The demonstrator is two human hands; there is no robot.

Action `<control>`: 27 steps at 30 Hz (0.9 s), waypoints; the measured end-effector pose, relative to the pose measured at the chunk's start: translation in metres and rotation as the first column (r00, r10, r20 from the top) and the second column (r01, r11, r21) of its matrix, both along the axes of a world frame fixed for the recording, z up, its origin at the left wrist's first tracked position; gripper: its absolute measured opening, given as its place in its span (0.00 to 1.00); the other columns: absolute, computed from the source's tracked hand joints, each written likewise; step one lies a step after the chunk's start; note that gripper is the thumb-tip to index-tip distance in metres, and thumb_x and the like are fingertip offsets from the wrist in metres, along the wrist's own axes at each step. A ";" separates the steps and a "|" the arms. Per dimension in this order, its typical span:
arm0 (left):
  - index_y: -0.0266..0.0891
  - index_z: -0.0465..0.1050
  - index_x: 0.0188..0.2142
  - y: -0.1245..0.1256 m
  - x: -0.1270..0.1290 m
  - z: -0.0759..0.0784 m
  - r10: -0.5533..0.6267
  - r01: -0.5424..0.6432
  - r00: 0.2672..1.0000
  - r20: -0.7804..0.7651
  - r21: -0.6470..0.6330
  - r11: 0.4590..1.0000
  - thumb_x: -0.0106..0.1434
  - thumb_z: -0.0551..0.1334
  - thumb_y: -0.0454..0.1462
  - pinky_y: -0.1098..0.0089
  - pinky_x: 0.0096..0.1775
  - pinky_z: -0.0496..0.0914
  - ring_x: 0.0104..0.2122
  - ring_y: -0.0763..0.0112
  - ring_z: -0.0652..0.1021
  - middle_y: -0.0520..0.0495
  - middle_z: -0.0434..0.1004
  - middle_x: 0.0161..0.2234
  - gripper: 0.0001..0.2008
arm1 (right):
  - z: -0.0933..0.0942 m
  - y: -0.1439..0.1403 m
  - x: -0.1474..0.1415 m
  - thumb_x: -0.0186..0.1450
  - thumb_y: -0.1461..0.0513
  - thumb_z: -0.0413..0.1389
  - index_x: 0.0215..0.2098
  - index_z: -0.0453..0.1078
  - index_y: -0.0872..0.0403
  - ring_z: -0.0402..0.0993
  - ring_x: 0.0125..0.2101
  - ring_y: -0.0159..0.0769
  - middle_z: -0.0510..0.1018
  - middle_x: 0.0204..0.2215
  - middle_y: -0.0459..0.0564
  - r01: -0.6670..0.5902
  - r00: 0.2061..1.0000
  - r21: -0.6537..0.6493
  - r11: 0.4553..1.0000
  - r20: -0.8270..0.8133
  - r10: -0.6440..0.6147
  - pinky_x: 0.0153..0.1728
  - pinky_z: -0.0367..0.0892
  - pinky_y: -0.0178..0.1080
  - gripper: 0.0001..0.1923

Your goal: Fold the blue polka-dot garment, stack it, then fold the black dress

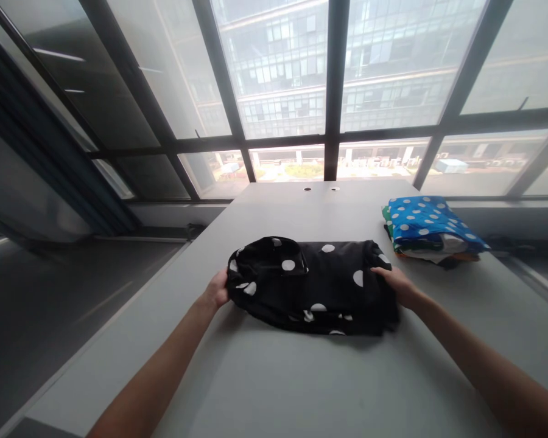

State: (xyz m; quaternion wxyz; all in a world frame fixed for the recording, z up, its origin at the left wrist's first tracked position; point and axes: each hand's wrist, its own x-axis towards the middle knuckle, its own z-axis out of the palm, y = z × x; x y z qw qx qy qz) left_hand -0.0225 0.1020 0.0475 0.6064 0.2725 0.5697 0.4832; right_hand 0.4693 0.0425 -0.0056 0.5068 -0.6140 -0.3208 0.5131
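A: Hands first. How is the left hand (218, 288) placed?

B: It is pressed against the left end of the black polka-dot garment (311, 285), fingers tucked under or into the cloth edge. A grip is suggested, but whether the fingers are closed cannot be told, since they are hidden by the fabric.

A: And the right hand (398, 283)?

B: It is laid on the garment's right end, fingers flat and spread, nothing pinched. The garment is lying folded, mid-table, between both hands, on the grey table (274, 377).

A: Risks?

B: The folded layers at the left are seen bunched and loose; if the bundle is lifted or slid unevenly, the fold is likely to be lost. With only a flat palm at the right, that end could be dropped or dragged open.

A: Anything nearby?

B: A folded pile topped by blue polka-dot cloth (427, 226) is set near the right far corner, apart from the garment. It could be knocked if the bundle is swung that way. Two cable holes (320, 189) are seen at the far edge, windows (283, 73) behind.
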 end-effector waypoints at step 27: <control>0.61 0.66 0.68 -0.050 0.081 -0.031 -0.085 0.989 -0.021 -0.996 -0.033 0.144 0.68 0.52 0.21 0.47 0.71 0.55 0.72 0.55 0.60 0.56 0.57 0.73 0.37 | -0.001 -0.079 -0.024 0.55 0.81 0.45 0.72 0.61 0.36 0.48 0.74 0.46 0.55 0.74 0.43 -0.834 0.101 -0.065 0.548 0.958 0.268 0.71 0.55 0.58 0.53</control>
